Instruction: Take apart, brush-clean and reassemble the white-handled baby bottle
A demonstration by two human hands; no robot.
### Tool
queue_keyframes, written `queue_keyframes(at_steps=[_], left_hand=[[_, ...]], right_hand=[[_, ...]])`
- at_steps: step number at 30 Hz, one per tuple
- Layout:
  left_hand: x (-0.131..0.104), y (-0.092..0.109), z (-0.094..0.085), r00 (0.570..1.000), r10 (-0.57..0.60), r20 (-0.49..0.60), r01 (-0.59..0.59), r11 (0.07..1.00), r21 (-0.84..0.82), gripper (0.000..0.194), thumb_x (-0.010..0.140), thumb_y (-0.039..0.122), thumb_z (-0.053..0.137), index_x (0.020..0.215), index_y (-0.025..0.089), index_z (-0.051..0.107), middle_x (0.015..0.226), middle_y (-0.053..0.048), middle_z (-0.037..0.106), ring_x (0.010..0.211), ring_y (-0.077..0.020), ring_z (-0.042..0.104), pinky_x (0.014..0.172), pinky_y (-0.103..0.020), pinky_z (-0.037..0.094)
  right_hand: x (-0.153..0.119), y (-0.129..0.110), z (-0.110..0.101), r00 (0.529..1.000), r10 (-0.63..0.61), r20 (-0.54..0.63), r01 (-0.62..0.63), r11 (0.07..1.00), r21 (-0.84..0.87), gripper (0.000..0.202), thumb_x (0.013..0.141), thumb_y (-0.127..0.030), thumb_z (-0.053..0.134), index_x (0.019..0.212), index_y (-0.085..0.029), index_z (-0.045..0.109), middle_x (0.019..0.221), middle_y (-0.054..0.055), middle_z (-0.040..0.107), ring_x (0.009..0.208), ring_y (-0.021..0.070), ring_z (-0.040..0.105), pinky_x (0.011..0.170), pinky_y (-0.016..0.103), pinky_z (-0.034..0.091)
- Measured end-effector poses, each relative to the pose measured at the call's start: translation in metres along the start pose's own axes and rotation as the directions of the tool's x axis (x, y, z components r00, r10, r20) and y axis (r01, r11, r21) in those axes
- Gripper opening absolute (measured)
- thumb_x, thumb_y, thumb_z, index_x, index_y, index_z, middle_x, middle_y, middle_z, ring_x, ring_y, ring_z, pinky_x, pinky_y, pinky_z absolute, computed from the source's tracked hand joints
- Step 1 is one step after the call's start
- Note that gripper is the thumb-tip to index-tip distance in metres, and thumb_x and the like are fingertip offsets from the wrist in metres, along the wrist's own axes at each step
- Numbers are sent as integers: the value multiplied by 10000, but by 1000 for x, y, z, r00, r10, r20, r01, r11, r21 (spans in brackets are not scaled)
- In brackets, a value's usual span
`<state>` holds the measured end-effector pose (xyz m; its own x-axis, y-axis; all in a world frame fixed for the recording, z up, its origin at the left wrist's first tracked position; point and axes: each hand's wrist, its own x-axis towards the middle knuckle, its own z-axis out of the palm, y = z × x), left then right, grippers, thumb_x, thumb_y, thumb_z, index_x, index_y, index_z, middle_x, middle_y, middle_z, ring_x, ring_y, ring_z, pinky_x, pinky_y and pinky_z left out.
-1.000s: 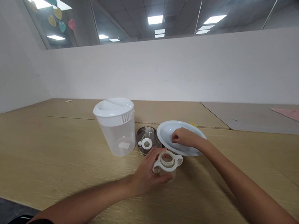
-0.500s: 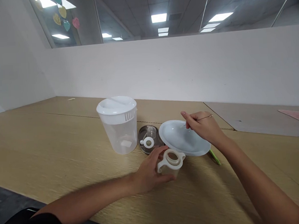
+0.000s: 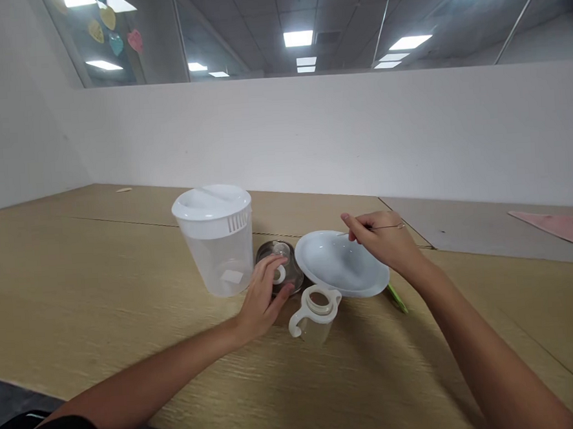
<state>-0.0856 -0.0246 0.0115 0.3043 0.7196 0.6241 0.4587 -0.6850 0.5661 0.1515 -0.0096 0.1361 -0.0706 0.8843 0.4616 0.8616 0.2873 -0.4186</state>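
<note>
Crosswise, thin tool (image 3: 388, 227), in right grip (image 3: 389, 239)

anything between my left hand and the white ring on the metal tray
Nothing visible stands between them: the left hand has its fingers over the white ring. The lidded bucket is left of the metal tray, the handled cup nearer you.

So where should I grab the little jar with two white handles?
I'd take the jar by its curled handle, coming from the left: it sticks out there, while the other handle points toward the plate. Keep it upright; the top looks open.
</note>
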Motion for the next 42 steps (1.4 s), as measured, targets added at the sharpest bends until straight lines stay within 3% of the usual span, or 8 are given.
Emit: queue_keyframes(at_steps=[3, 7, 16, 26, 32, 36, 42], left_hand=[[2, -7, 4, 995, -86, 48, 86, 996, 2, 372, 921, 362, 347, 1247, 186, 385, 1327, -108, 390, 1277, -201, 321, 1081, -406, 272], [5, -15, 7, 975, -169, 143, 159, 984, 76, 369, 920, 390, 331, 1207, 187, 444, 1302, -109, 427, 1235, -219, 388, 1035, -430, 339], [3, -17, 8, 985, -11, 171, -22, 981, 193, 281, 878, 198, 395, 1140, 199, 498, 1242, -91, 471, 1133, -219, 470, 960, -419, 412], [5, -18, 6, 990, -64, 124, 42, 984, 171, 403, 830, 225, 485, 1225, 165, 431, 1254, -107, 446, 1180, -229, 400, 1010, -416, 365], [6, -18, 6, 982, -54, 179, 32, 992, 125, 300, 871, 208, 417, 1155, 206, 515, 1126, -67, 555, 1040, -203, 502, 922, -384, 416], [7, -16, 5, 987, -26, 161, 16, 998, 63, 258, 874, 176, 412, 1070, 196, 578, 1082, -60, 591, 1031, -187, 510, 921, -353, 414], [7, -14, 3, 992, -53, 112, 55, 998, -16, 224, 871, 240, 464, 1058, 206, 583, 1044, -55, 624, 987, -186, 546, 868, -343, 442]], right_hand=[[-1, -1, -1, 1000, -11, -7, 11, 1000, -12, 540, 866, -515, 376, 496, -167, 558, 450, -10, 504, 447, 98, 440, 505, 239, 284], [-2, -3, -3, 1000, -20, -17, 20, 1000, -4, 540, 862, -516, 381, 494, -162, 558, 441, -8, 493, 437, 98, 425, 493, 237, 274], [-2, -5, -9, 999, -35, -17, 35, 999, -27, 535, 864, -501, 377, 494, -169, 575, 470, -9, 528, 450, 97, 441, 503, 237, 284], [-3, -7, -11, 999, -42, 11, 43, 998, -46, 523, 870, -483, 379, 520, -163, 600, 498, -1, 559, 439, 96, 435, 495, 242, 285], [-3, -6, -10, 998, -57, 24, 58, 997, -47, 539, 875, -501, 363, 525, -161, 593, 430, -14, 473, 425, 92, 397, 489, 243, 270], [-3, -5, -9, 998, -59, 31, 60, 997, -40, 539, 871, -513, 360, 544, -158, 600, 473, 1, 521, 431, 97, 417, 490, 244, 274], [-4, -4, -9, 996, -72, 49, 74, 996, -42, 547, 873, -517, 340, 546, -163, 599, 440, -3, 483, 425, 103, 415, 486, 243, 273]])
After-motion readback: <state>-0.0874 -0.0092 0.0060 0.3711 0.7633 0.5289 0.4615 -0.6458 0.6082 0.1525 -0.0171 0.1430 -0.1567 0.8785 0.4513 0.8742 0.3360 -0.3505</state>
